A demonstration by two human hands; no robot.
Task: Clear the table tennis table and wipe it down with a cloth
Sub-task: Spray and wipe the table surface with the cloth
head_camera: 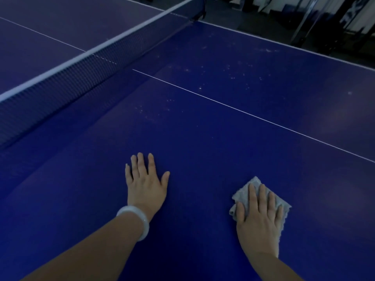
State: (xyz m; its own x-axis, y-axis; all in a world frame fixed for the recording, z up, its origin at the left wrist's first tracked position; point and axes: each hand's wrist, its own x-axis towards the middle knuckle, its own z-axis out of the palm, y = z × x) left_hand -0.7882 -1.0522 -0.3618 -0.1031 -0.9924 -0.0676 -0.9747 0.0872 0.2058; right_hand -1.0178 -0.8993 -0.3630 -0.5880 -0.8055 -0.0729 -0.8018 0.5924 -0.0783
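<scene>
The blue table tennis table (203,138) fills the view. My right hand (258,217) lies flat with straight fingers on a folded grey cloth (242,192), pressing it onto the table near the front right. My left hand (145,184) rests palm down on the bare surface to the left of the cloth, fingers spread. A white bangle (136,221) sits on my left wrist. Pale dusty specks (233,74) mark the table farther away, beyond the white centre line (243,110).
The net (81,69) runs diagonally across the upper left, with the other half of the table behind it. Past the table's far right edge (284,44) lies a dark floor with metal frames and equipment (324,21).
</scene>
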